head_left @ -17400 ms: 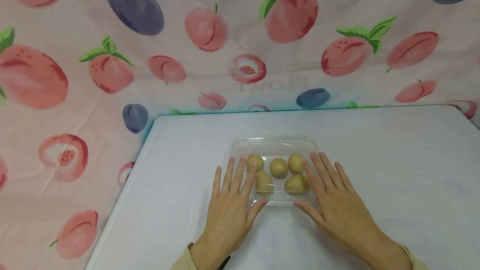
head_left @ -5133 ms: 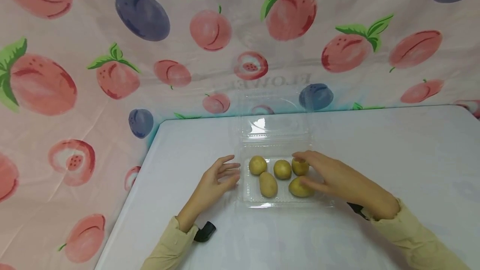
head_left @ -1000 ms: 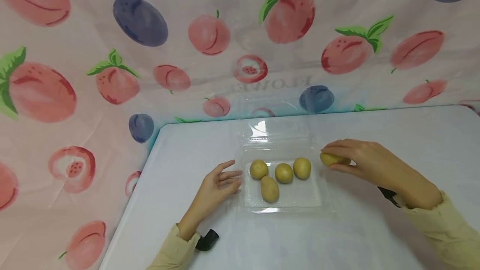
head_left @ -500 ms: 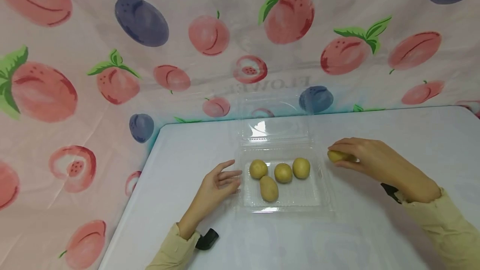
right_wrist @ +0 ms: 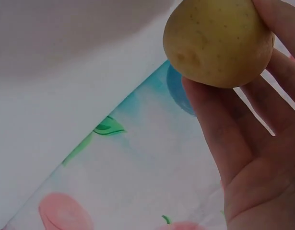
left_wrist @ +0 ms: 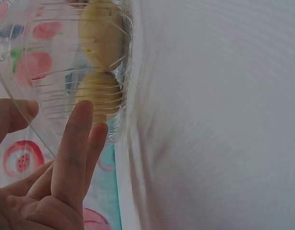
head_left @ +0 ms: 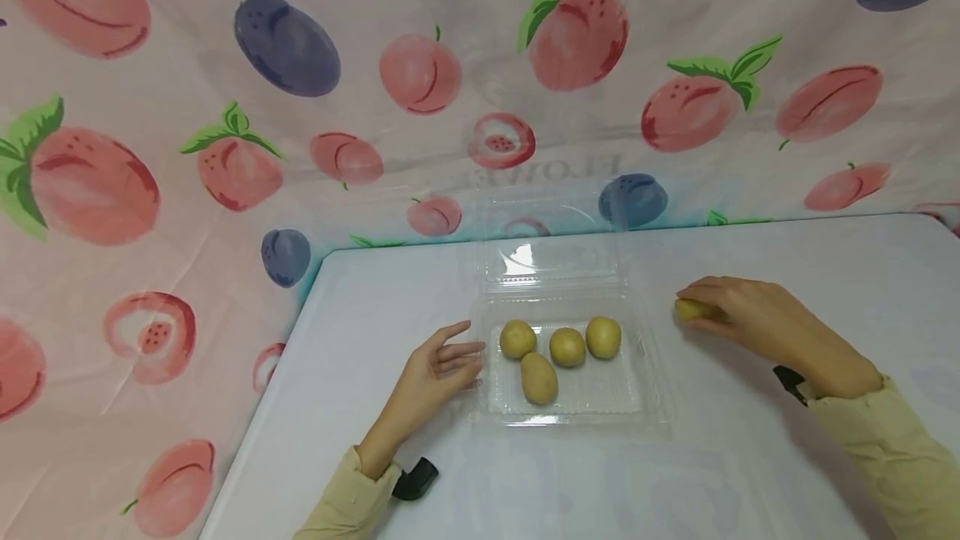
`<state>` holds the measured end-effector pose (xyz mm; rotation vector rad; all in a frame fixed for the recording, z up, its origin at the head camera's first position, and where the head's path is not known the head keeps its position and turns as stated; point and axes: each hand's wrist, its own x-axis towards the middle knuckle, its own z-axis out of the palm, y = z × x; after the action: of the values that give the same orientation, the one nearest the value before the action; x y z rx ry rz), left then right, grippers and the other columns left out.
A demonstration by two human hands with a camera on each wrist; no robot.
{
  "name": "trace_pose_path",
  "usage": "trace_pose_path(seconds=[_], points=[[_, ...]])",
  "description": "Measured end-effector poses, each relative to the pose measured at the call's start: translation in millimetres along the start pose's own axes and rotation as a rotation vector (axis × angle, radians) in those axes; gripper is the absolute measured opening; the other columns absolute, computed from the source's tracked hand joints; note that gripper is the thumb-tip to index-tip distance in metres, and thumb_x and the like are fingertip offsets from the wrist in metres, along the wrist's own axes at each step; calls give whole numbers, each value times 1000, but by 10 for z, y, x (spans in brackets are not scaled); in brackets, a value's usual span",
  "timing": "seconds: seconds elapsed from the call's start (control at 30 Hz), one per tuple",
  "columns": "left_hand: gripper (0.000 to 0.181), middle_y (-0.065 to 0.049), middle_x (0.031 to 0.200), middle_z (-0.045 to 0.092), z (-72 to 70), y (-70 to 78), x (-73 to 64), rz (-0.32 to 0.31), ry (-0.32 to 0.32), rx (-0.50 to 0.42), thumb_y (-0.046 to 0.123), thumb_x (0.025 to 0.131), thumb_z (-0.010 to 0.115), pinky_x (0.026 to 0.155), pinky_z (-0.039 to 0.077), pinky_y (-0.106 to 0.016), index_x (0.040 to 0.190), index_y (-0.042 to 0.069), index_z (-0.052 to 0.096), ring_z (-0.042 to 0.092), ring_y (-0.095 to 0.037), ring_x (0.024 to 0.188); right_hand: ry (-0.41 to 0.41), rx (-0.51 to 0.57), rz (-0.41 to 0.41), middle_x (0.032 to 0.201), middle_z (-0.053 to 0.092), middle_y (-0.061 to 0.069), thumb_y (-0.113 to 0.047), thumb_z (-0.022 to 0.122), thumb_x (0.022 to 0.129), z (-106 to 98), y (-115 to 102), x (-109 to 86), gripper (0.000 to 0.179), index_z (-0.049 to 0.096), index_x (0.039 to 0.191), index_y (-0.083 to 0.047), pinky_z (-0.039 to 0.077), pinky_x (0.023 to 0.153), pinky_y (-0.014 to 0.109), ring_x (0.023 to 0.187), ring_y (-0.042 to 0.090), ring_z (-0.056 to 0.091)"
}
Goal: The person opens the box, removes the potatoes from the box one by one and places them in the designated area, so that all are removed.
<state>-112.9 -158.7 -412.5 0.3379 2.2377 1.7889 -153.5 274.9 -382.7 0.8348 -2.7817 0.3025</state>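
Note:
My right hand (head_left: pixel 757 319) grips a yellow-brown potato (head_left: pixel 693 310) right of a clear plastic container (head_left: pixel 592 394). The right wrist view shows that potato (right_wrist: pixel 217 43) between thumb and fingers. Inside the container lie an oblong potato (head_left: pixel 540 378) and three rounder ones: one at the left (head_left: pixel 517 339), one in the middle (head_left: pixel 567 347), one at the right (head_left: pixel 603 337). My left hand (head_left: pixel 423 377) is at the container's left side, fingers loosely extended. In the left wrist view its fingertips (left_wrist: pixel 82 110) lie against the ribbed clear wall.
The container's hinged lid (head_left: pixel 551 248) stands raised at the back. A white cloth covers the table (head_left: pixel 405 290). Behind and to the left hangs a fruit-patterned curtain (head_left: pixel 465 15). A dark wrist camera (head_left: pixel 415 480) sits below the left hand.
The container was closed at first; its lid is now raised. My right hand has taken the front-right potato out and moved it further right over the last second. The left hand stays still.

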Motion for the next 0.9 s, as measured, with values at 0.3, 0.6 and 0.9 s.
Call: trace_pose_path(seconds=[0.3,0.6,0.9], points=[[63,-24,134,60,2,-1,11,1,13,2,13,95,69,84,61,-31,150,5,38,63,-37,117,-30,7,61,103,73,8,-20,84,79,59,89,-14,34,74,109,-8,59,76,50,91,26,69],[63,-24,134,60,8,7,10,-8,18,-12,12,94,69,84,61,-30,149,5,38,63,-36,118,-29,2,74,104,72,9,-18,84,79,80,143,-19,33,73,108,-6,58,75,51,93,28,68],[63,-23,134,60,8,18,-7,-18,18,-17,13,94,69,84,61,-30,149,5,39,64,-35,117,-45,14,120,103,71,9,-21,84,79,99,158,-6,35,72,109,-6,57,72,51,88,25,66]])
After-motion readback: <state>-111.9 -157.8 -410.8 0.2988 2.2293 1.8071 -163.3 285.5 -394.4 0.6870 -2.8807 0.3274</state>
